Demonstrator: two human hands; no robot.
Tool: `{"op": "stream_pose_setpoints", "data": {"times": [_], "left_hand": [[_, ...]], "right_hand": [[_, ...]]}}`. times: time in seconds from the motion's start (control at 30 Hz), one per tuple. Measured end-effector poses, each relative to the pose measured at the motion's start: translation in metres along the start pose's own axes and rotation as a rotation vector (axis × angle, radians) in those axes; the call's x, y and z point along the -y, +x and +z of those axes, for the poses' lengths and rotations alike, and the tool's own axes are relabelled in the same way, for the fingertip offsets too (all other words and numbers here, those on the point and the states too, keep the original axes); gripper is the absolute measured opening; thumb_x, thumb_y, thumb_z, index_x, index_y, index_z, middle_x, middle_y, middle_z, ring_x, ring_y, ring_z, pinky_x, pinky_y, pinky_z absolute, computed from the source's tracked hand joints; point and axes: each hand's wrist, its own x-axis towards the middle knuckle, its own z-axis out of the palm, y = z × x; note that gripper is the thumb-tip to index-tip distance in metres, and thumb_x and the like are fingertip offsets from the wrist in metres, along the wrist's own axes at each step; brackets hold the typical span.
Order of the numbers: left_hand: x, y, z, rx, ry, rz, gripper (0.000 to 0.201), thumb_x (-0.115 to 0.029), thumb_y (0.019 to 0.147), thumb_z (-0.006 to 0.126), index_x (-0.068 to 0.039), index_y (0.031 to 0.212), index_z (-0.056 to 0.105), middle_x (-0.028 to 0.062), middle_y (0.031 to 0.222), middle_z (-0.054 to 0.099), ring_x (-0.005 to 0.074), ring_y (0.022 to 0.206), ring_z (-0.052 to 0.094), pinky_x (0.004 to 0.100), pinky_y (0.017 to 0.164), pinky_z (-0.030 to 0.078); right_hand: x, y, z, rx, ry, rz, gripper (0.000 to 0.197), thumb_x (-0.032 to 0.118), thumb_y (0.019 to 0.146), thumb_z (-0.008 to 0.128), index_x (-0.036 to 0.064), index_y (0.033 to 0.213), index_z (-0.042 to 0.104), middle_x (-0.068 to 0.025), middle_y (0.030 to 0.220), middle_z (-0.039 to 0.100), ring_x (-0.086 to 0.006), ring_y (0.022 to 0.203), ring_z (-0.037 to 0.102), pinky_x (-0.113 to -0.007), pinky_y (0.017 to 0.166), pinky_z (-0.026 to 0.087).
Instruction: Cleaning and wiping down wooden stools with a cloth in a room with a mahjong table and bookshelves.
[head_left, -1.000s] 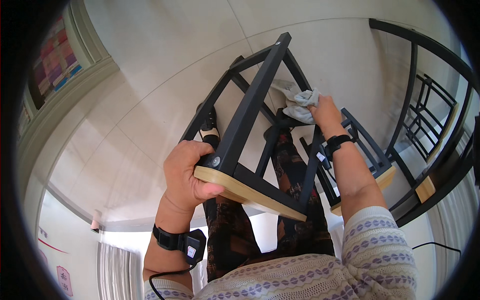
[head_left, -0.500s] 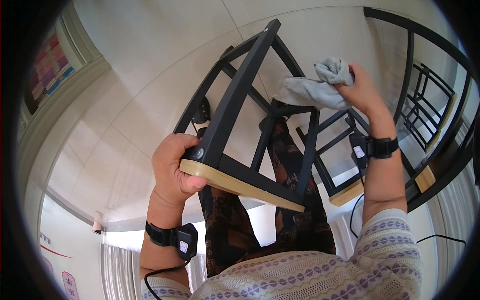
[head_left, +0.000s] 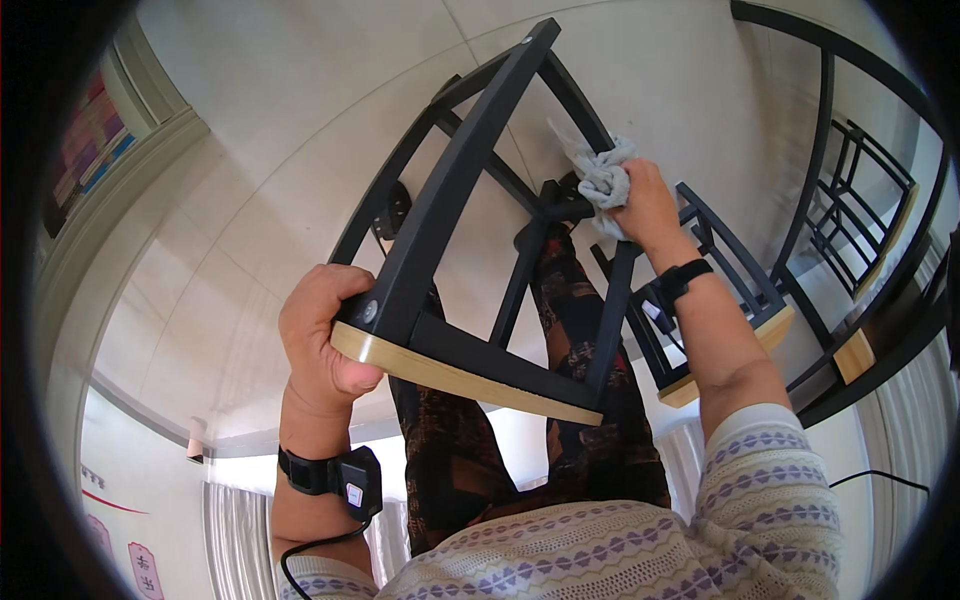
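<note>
Indoors, gripping the tilted stool by its seat corner in the left hand, over the floor, and clutching the cloth at the frame in the right hand, probably best to rub evenly lengthwise.

The stool's frame is plain black, its seat honey-yellow; my cloth is pale grey. My sweater is cream with purple bands, my trousers dark with reddish-brown patches.
</note>
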Motion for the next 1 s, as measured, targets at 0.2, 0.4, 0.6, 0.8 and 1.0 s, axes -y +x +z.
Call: {"op": "stream_pose_setpoints", "data": {"times": [0.2, 0.4, 0.6, 0.8, 1.0], "left_hand": [[0.004, 0.002, 0.004, 0.008, 0.000, 0.005, 0.083, -0.084, 0.068, 0.052, -0.002, 0.084, 0.060, 0.0090, 0.074, 0.058, 0.0206, 0.065, 0.056, 0.0274, 0.059, 0.043], [-0.004, 0.001, -0.001, 0.095, 0.075, -0.173, 0.102, -0.096, 0.058, 0.037, -0.001, 0.089, 0.055, 0.0060, 0.084, 0.056, 0.0154, 0.077, 0.053, 0.0264, 0.069, 0.043], [0.002, 0.002, 0.004, 0.003, -0.001, -0.038, 0.088, -0.087, 0.068, 0.047, -0.002, 0.085, 0.059, 0.0084, 0.074, 0.057, 0.0193, 0.066, 0.055, 0.0275, 0.061, 0.043], [0.007, 0.000, 0.003, 0.001, -0.038, -0.014, 0.088, -0.086, 0.068, 0.049, -0.001, 0.086, 0.059, 0.0087, 0.074, 0.056, 0.0204, 0.066, 0.055, 0.0285, 0.061, 0.043], [0.007, 0.000, -0.001, -0.006, -0.010, -0.016, 0.088, -0.087, 0.067, 0.048, -0.001, 0.086, 0.059, 0.0085, 0.073, 0.055, 0.0199, 0.065, 0.054, 0.0282, 0.061, 0.043]], "right_hand": [[0.002, 0.007, 0.001, -0.013, -0.044, 0.199, 0.048, 0.022, 0.067, 0.078, 0.0138, 0.107, 0.052, -0.0143, 0.104, 0.061, -0.0381, 0.096, 0.059, -0.044, 0.080, 0.050], [-0.018, 0.012, -0.011, 0.023, 0.156, 0.330, 0.046, 0.023, 0.069, 0.078, 0.0105, 0.106, 0.054, -0.0147, 0.099, 0.067, -0.0342, 0.093, 0.063, -0.038, 0.080, 0.051], [-0.089, 0.019, -0.001, -0.034, 0.845, 0.385, 0.045, 0.006, 0.074, 0.074, 0.0031, 0.115, 0.057, -0.0095, 0.105, 0.066, -0.0212, 0.095, 0.063, -0.031, 0.083, 0.050], [-0.085, -0.037, -0.057, -0.251, 1.298, 0.555, 0.039, 0.000, 0.081, 0.067, 0.0037, 0.118, 0.055, -0.0098, 0.110, 0.064, -0.0223, 0.099, 0.064, -0.033, 0.083, 0.054], [-0.092, -0.066, -0.130, -0.519, 1.070, 0.602, 0.046, -0.002, 0.079, 0.069, 0.0043, 0.122, 0.052, -0.0093, 0.115, 0.062, -0.0220, 0.101, 0.063, -0.034, 0.085, 0.053]]}}
